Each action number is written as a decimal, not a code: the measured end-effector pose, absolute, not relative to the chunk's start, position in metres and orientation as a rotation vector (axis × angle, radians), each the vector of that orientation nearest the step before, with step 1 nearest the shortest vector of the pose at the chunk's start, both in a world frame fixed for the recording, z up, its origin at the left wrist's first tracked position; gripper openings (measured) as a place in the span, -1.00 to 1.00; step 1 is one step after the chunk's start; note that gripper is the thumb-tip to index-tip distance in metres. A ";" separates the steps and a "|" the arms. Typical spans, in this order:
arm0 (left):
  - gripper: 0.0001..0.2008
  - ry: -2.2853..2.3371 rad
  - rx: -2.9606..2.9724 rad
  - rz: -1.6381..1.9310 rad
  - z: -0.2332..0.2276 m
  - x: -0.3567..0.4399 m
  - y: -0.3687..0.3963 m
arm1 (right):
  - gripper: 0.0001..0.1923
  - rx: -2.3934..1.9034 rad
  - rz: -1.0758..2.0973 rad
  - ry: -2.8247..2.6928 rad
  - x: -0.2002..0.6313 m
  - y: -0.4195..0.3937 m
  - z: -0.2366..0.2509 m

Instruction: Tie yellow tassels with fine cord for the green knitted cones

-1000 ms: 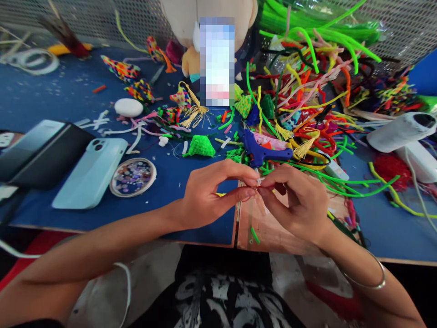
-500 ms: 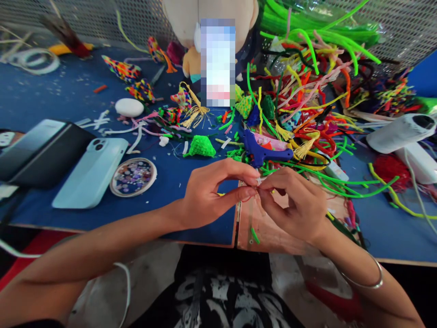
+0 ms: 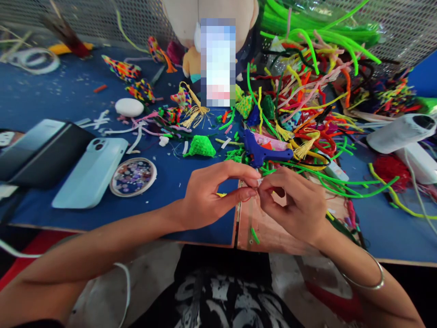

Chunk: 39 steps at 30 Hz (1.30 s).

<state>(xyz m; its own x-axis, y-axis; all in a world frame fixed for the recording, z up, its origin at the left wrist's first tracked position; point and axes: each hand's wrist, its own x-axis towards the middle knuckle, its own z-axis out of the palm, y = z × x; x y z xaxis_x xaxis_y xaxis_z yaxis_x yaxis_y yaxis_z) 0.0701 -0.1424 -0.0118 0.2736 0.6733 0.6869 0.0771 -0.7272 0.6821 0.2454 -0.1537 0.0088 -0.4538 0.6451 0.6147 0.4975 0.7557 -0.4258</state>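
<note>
Over the table's front edge, my left hand (image 3: 213, 193) and my right hand (image 3: 295, 200) meet with their fingertips almost touching. Thumb and forefinger of each are closed in a pinch on a small pale piece (image 3: 258, 181), too small to name. A thin red thread (image 3: 244, 199) hangs in a loop by the left thumb. Just beyond the fingers lies a blue glue gun (image 3: 257, 148), and a bright green crocheted piece (image 3: 202, 146) rests to its left. To the left of my left hand is a round dish of beads (image 3: 134, 176).
A light blue phone (image 3: 89, 175) and a dark box-like object (image 3: 44, 152) lie on the left. Pipe cleaners (image 3: 307, 100) in many colours heap at the back right. A white cylinder (image 3: 398, 133) and red yarn (image 3: 391, 172) are at the far right; a blurred upright screen (image 3: 220, 64) stands behind.
The right fingers have shifted slightly, and the gap between their thumb and forefinger looks wider. The left hand has barely moved. Everything on the table stays put.
</note>
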 end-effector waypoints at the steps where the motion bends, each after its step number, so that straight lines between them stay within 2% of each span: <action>1: -0.78 0.679 2.020 1.470 -0.012 0.070 -0.142 | -0.86 -0.854 0.230 -2.146 0.245 -0.154 0.009; 9: -0.77 0.680 2.033 1.461 -0.014 0.069 -0.142 | -0.87 -0.868 0.221 -2.138 0.244 -0.155 0.009; 16: -0.76 0.680 2.023 1.522 -0.016 0.070 -0.142 | -0.86 -0.891 0.663 -1.973 0.248 -0.155 0.006; 20: -0.76 0.691 2.025 1.523 -0.018 0.070 -0.142 | -0.92 -0.943 0.805 -1.907 0.248 -0.154 0.008; 39: -0.73 0.651 2.048 1.519 -0.020 0.070 -0.142 | -0.91 -1.001 0.721 -1.954 0.244 -0.154 0.008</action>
<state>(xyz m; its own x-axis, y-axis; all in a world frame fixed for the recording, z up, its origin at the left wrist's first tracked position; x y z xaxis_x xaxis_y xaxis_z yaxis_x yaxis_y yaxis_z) 0.0696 -0.1419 -0.0199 0.2613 0.6423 0.7205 0.0784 -0.7581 0.6474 0.2439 -0.1541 0.0077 -0.3603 0.8437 0.3979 0.3833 0.5227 -0.7615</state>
